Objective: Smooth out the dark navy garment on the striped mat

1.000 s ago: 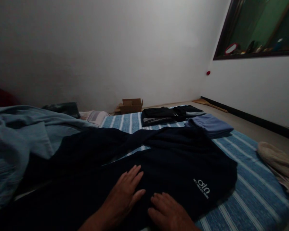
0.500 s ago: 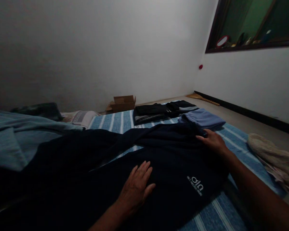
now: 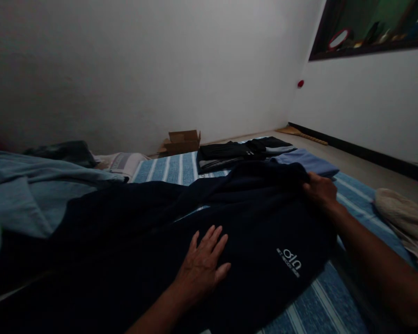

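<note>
Head view: right hand has closed its fingers on the dark garment's far edge, lifting it since a moment ago; left hand presses flat, open, on the bed.

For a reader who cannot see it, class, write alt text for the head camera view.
A person's left hand lies flat on a dark navy garment with a small white logo spread over a blue-and-white striped mattress, while the right hand grips the garment's far edge. Folded black clothes, a folded light blue cloth and a brown cardboard box lie beyond.
</note>
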